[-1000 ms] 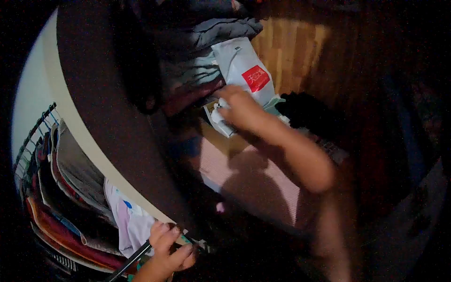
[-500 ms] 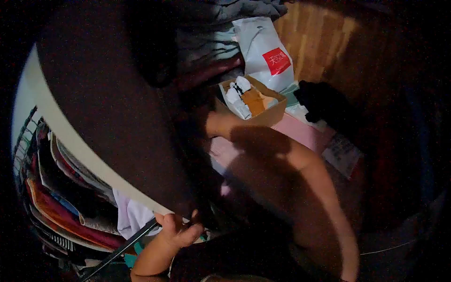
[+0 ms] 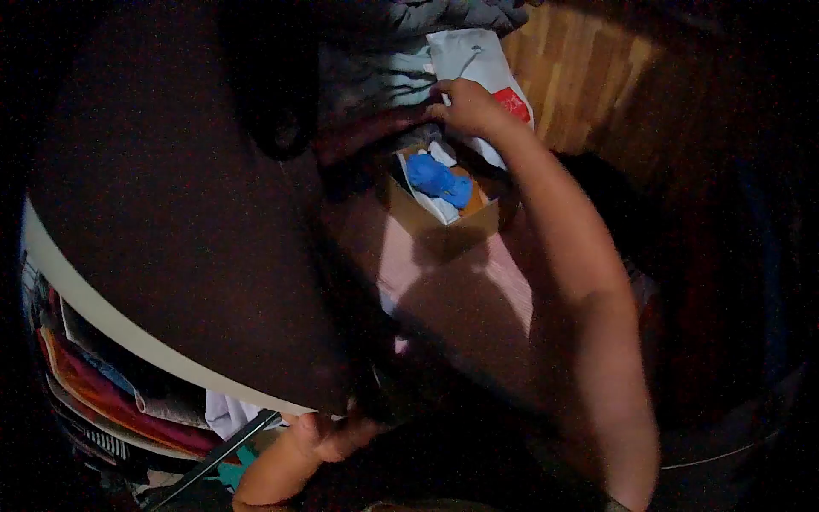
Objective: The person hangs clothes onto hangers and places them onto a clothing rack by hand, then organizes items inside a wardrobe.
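Note:
A large dark brown panel with a pale edge (image 3: 162, 354) slants across the left side. At its lower end my left hand (image 3: 328, 439) is closed on that edge, with the thumb on the pale rim. My right hand (image 3: 473, 107) is stretched far forward, fingers curled in at the end of a dark reddish item (image 3: 371, 132), in front of a white plastic bag (image 3: 465, 51) with a red label. What those fingers hold, if anything, I cannot make out. Just below sits an open cardboard box (image 3: 439, 230) with a crumpled blue item (image 3: 437, 177) on top of white and brown contents.
Grey bunched fabric (image 3: 444, 15) lies at the far end, beside a wooden floor (image 3: 559, 72). Folded clothes (image 3: 119, 392) show below the panel, crossed by a dark bar (image 3: 213, 461). A pinkish surface (image 3: 405, 252) lies under the box. A black item (image 3: 597, 183) sits right.
My right hand has moved from beside the box up to the bag and reddish item. A blue item now lies in the box. The panel's pale edge has dropped slightly, my left hand still on it.

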Demonstrator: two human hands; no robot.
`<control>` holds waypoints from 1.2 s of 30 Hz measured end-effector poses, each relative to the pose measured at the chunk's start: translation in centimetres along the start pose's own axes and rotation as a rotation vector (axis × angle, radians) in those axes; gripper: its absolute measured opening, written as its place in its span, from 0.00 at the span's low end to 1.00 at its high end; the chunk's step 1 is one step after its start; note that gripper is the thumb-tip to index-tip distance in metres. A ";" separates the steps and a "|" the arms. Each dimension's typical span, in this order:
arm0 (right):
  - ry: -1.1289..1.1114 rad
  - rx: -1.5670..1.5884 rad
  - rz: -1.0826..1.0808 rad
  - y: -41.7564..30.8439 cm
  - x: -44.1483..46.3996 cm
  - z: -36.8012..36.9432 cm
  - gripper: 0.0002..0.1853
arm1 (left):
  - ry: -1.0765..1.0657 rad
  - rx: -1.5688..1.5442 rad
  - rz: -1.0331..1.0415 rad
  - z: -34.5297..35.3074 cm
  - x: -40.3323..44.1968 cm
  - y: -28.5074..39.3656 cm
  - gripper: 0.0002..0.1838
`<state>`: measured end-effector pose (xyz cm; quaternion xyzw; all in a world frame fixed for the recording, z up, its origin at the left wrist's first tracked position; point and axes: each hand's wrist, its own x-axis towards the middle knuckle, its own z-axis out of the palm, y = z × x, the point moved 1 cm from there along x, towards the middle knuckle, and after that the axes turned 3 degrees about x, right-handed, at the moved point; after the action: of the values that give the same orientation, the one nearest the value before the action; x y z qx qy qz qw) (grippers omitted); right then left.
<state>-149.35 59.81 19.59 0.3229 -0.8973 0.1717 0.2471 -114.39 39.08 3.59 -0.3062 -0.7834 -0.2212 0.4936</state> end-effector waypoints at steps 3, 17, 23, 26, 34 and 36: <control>0.294 -0.029 0.291 1.3 1.8 1.8 0.25 | -0.308 -0.132 -0.279 0.1 0.3 -0.3 0.29; 0.490 0.050 0.280 6.3 0.3 -0.4 0.12 | -0.230 0.075 -0.027 1.2 -4.9 -0.7 0.26; 0.466 -0.084 0.001 6.9 -10.3 -0.9 0.07 | -0.405 -0.347 -0.319 1.4 -2.7 -0.7 0.23; 0.295 -0.180 0.040 5.5 -14.2 -0.8 0.11 | -0.465 -0.496 -0.464 1.7 -2.4 -0.9 0.21; 0.075 -0.147 0.071 3.8 -19.6 -0.7 0.07 | -0.494 -0.818 -0.918 2.2 -3.8 -0.9 0.19; -0.078 -0.187 0.134 2.3 -19.7 -2.3 0.07 | -0.497 -0.862 -1.007 2.1 -4.2 -0.8 0.19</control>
<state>-136.91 72.34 10.24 0.2442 -0.9378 0.0909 0.2292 -114.92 38.79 -1.09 -0.1163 -0.7619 -0.6366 -0.0271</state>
